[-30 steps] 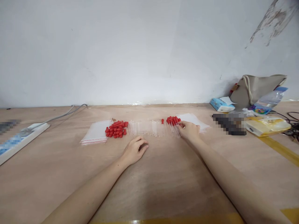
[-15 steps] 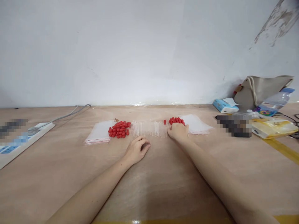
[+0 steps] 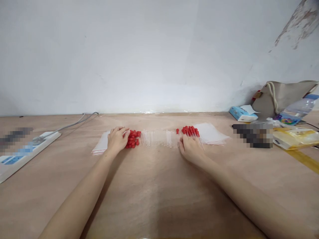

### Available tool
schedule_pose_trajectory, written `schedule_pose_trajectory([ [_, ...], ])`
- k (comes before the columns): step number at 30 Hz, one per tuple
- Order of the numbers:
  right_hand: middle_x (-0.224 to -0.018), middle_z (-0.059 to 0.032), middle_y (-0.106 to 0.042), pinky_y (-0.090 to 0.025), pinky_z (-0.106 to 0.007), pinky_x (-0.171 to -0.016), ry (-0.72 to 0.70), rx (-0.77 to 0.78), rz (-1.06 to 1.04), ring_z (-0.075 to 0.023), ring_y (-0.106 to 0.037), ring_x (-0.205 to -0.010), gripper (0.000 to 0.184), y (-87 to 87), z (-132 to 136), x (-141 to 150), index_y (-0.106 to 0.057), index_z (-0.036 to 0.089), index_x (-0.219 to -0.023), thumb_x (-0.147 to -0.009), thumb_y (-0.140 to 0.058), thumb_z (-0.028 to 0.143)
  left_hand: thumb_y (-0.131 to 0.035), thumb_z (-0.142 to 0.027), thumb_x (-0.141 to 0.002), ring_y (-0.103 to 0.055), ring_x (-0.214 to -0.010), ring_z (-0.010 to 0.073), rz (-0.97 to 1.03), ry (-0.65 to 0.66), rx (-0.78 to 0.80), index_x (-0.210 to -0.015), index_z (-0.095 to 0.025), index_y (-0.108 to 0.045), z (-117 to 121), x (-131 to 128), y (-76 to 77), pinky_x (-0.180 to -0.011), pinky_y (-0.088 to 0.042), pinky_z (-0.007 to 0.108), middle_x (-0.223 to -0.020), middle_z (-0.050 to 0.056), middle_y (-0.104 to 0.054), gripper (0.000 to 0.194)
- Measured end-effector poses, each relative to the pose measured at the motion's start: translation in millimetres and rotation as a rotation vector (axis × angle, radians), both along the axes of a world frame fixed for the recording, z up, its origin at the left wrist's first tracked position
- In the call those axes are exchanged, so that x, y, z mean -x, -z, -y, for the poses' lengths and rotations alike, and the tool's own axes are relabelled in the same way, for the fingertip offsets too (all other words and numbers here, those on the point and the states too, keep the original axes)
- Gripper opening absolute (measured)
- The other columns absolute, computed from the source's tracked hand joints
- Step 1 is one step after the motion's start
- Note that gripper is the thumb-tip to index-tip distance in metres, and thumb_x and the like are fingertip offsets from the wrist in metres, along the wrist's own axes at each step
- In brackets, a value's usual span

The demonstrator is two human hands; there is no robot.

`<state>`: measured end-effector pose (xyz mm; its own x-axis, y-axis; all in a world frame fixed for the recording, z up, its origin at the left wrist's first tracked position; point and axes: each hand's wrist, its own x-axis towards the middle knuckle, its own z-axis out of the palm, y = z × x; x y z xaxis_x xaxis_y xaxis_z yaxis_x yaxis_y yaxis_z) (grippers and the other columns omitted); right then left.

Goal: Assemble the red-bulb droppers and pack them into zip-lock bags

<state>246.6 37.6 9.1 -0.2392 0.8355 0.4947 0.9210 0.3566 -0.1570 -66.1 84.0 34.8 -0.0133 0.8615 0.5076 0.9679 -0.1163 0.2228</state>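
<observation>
My left hand (image 3: 117, 140) reaches over the left side of a pile of red rubber bulbs (image 3: 133, 138). Its thumb and fingers are apart, touching the bulbs' edge. Partly under that hand lies a stack of white sheets (image 3: 101, 143). Thin clear tubes (image 3: 159, 137) lie side by side in the middle. My right hand (image 3: 190, 148) rests at their right end with its fingers curled; what they hold, if anything, is hidden. Just beyond it are several droppers with red bulbs (image 3: 190, 130), their clear stems partly visible. One red bulb (image 3: 177, 131) sits apart, left of them.
More white sheets (image 3: 211, 133) lie to the right. A power strip (image 3: 47, 141) with a grey cable is at far left. On the right are a blue tissue pack (image 3: 243, 113), a blurred dark object (image 3: 253, 134), a yellow package (image 3: 296, 137) and a grey bag (image 3: 286, 96).
My left hand has moved left and away from me, from the front of the tubes to the red bulbs. My right hand has drawn slightly back, uncovering the droppers' stems.
</observation>
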Motion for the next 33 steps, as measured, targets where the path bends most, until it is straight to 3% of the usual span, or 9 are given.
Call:
schedule_pose_trajectory([
  [3,-0.072,-0.0043,-0.060,-0.029,-0.034,-0.074,-0.241,-0.056,-0.006,-0.0159,-0.053,-0.065,0.016,10.6,17,-2,-0.048,0.017,-0.079,-0.087,-0.034,0.020,-0.037,-0.036,-0.085,-0.047,-0.101,0.0249,-0.062,0.067,0.067,-0.104,-0.024,-0.062,-13,8,2.4,-0.087,-0.036,0.038,-0.109,0.007,-0.054,0.033],
  [5,-0.071,-0.0026,-0.060,-0.028,-0.033,-0.077,-0.301,-0.095,-0.008,-0.0143,-0.053,-0.065,0.017,16.3,24,-1,-0.049,0.017,-0.079,-0.088,-0.034,0.019,-0.036,-0.036,-0.086,-0.046,-0.103,0.0250,-0.107,0.105,0.111,-0.105,-0.026,-0.061,-20,10,3.1,-0.089,-0.035,0.039,-0.112,0.006,-0.053,0.034],
  [12,-0.080,-0.0065,-0.063,-0.028,-0.033,-0.078,-0.300,-0.169,-0.031,-0.0158,-0.053,-0.072,0.028,24.1,25,3,-0.049,0.014,-0.112,-0.088,-0.034,0.017,-0.045,-0.031,-0.080,-0.049,-0.098,0.0228,-0.112,0.183,0.126,-0.091,-0.024,-0.063,-28,11,2.1,-0.088,-0.036,0.037,-0.101,0.004,-0.057,0.022],
  [18,-0.078,-0.0050,-0.061,-0.029,-0.033,-0.077,-0.316,-0.150,-0.054,-0.0149,-0.052,-0.072,0.024,26.2,23,1,-0.055,0.015,-0.100,-0.088,-0.035,0.014,-0.049,-0.030,-0.076,-0.053,-0.081,0.0195,0.037,0.233,0.010,-0.083,-0.017,-0.056,-19,12,-6.7,-0.077,-0.041,0.032,-0.085,0.004,-0.061,0.017],
  [21,-0.081,-0.0050,-0.062,-0.029,-0.033,-0.078,-0.330,-0.122,-0.093,-0.0151,-0.053,-0.075,0.020,25.8,23,1,-0.054,0.015,-0.095,-0.087,-0.035,0.014,-0.050,-0.031,-0.075,-0.054,-0.072,0.0168,0.221,0.180,-0.083,-0.088,-0.017,-0.054,-8,8,-14.2,-0.068,-0.042,0.029,-0.084,0.003,-0.060,0.019],
  [23,-0.083,-0.0049,-0.062,-0.029,-0.033,-0.079,-0.335,-0.112,-0.115,-0.0150,-0.054,-0.074,0.019,25.8,23,1,-0.052,0.016,-0.094,-0.087,-0.034,0.014,-0.049,-0.033,-0.076,-0.054,-0.068,0.0149,0.397,0.175,-0.140,-0.095,-0.017,-0.053,1,-3,-16.0,-0.064,-0.043,0.027,-0.086,0.003,-0.060,0.024],
  [25,-0.082,-0.0047,-0.062,-0.029,-0.034,-0.079,-0.326,-0.101,-0.139,-0.0150,-0.054,-0.073,0.017,26.0,22,1,-0.050,0.016,-0.093,-0.088,-0.034,0.015,-0.046,-0.035,-0.079,-0.055,-0.069,0.0141,0.604,0.254,-0.111,-0.100,-0.017,-0.053,13,-21,-12.9,-0.064,-0.043,0.026,-0.086,0.004,-0.059,0.028],
  [28,-0.081,-0.0045,-0.062,-0.029,-0.034,-0.079,-0.312,-0.074,-0.174,-0.0156,-0.054,-0.072,0.013,26.2,22,1,-0.048,0.017,-0.092,-0.087,-0.036,0.016,-0.051,-0.037,-0.076,-0.056,-0.066,0.0139,0.864,0.416,0.140,-0.090,-0.016,-0.054,31,-57,1.3,-0.060,-0.043,0.025,-0.077,0.003,-0.059,0.026],
  [33,-0.080,-0.0039,-0.061,-0.029,-0.034,-0.078,-0.307,-0.033,-0.187,-0.0157,-0.054,-0.072,0.010,25.3,23,0,-0.048,0.017,-0.089,-0.086,-0.038,0.018,-0.064,-0.033,-0.068,-0.049,-0.054,0.0090,0.857,0.536,0.265,-0.068,-0.017,-0.045,52,-98,33.1,-0.051,-0.035,0.019,-0.061,-0.004,-0.048,0.025],
])
